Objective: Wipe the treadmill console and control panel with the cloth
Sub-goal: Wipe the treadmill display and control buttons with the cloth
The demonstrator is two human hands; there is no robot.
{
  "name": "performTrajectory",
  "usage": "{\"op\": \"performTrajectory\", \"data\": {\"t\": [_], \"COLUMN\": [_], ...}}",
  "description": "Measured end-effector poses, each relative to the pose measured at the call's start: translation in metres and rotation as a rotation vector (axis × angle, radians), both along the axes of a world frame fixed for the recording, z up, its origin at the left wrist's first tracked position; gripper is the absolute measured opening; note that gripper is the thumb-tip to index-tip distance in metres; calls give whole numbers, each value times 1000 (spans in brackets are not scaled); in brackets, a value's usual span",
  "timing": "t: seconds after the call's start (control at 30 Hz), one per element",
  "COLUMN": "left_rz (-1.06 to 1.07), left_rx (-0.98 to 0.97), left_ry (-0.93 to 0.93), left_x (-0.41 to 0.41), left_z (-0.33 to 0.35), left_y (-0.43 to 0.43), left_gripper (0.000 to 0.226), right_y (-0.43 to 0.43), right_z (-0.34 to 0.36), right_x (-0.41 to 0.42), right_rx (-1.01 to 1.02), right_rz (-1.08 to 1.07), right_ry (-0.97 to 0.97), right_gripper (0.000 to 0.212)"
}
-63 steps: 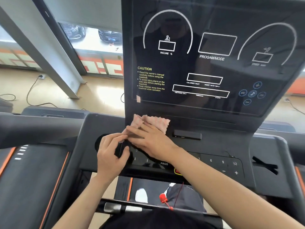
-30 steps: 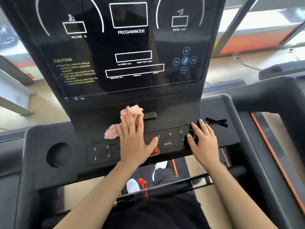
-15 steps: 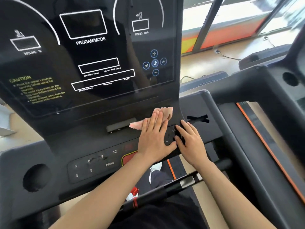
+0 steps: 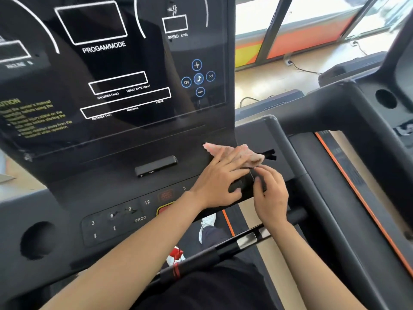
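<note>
The treadmill's black console screen (image 4: 116,63) stands upright, with the control panel (image 4: 125,214) of numbered buttons below it. A pink cloth (image 4: 248,154) lies at the panel's right end, next to the console's lower right corner. My left hand (image 4: 220,180) presses the cloth down with straight fingers, and the cloth sticks out beyond the fingertips. Right beside it, my right hand (image 4: 271,198) curls its fingers and thumb round a black knob (image 4: 238,186) on the panel's right edge.
A black handlebar (image 4: 214,253) with a red band crosses below my arms. A round cup hole (image 4: 36,240) sits at the panel's left. The right side rail (image 4: 312,175) and an orange-edged neighbouring treadmill (image 4: 368,209) lie to the right. A small black tab (image 4: 156,167) sticks out under the screen.
My left hand has slid the cloth rightward along the panel to its right end. My right hand stays at the knob, fingers more curled. Earlier, my right hand pressed the cloth at the left side.
</note>
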State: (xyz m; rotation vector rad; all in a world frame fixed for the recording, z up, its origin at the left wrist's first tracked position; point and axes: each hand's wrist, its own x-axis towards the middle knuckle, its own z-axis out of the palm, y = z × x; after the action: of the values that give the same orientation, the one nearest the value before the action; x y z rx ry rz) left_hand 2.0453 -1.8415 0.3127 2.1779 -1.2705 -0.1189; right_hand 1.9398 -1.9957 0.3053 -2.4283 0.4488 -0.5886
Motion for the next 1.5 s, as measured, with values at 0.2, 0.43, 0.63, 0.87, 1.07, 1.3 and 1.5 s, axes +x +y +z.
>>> {"op": "performTrajectory", "data": {"t": [0.2,0.43,0.63,0.87,1.07,1.3,1.5], "left_rz": [479,630,616,595,572,517,457], "left_rx": [73,349,342,318,299,344,330], "left_ry": [-41,-55,-57,-61,-60,-34,-18], "left_x": [-49,-63,-61,-61,-62,-60,-53], "left_z": [-8,-18,-17,-21,-24,-21,-20], "left_y": [81,120,122,127,130,138,146], "left_gripper": [65,88,88,87,87,90,89], "right_y": [-9,-12,0,-10,8,52,88], "right_z": [15,17,49,3,-7,-10,-11], "right_x": [39,47,26,15,12,2,-4], "right_rx": [-293,-388,-243,-390,-365,-388,-412], "right_rz": [413,429,308,458,414,470,545], "right_ry": [191,418,543,558,544,521,523], "right_gripper": [46,45,45,75,82,89,87]}}
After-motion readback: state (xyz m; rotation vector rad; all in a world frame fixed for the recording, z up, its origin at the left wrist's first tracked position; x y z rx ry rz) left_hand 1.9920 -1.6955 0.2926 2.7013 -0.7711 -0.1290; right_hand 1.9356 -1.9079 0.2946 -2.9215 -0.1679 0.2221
